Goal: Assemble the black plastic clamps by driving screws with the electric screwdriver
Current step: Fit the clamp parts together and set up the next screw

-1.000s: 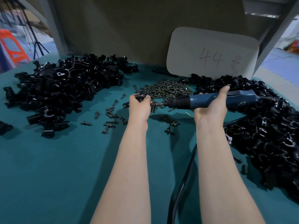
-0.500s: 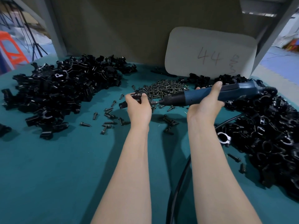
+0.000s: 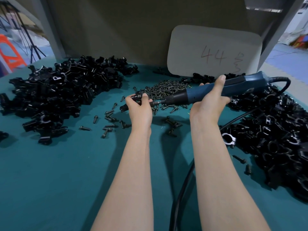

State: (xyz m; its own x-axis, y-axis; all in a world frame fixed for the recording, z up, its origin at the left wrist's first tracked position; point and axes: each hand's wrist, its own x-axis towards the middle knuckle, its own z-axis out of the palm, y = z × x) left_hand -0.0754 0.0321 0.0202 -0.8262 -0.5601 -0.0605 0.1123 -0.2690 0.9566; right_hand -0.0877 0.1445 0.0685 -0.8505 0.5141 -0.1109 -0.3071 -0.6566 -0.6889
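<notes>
Head view, seemingly mid-drive: pinching one black clamp [image 3: 137, 97] in the curled left hand [image 3: 140, 110] just above the table [image 3: 50, 172], near the screw pile [image 3: 166, 88], gripping the electric screwdriver [image 3: 240, 85] in the right hand [image 3: 208, 104], bit [image 3: 155, 102] at the clamp; next, likely holding square and pressing home.

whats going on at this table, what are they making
A person is screwing black plastic clamps together. The left hand grips a clamp while the right hand holds the blue electric screwdriver, its bit aimed at that clamp. Piles of clamp parts sit on both sides of the green table, with a heap of screws beyond the hands.
</notes>
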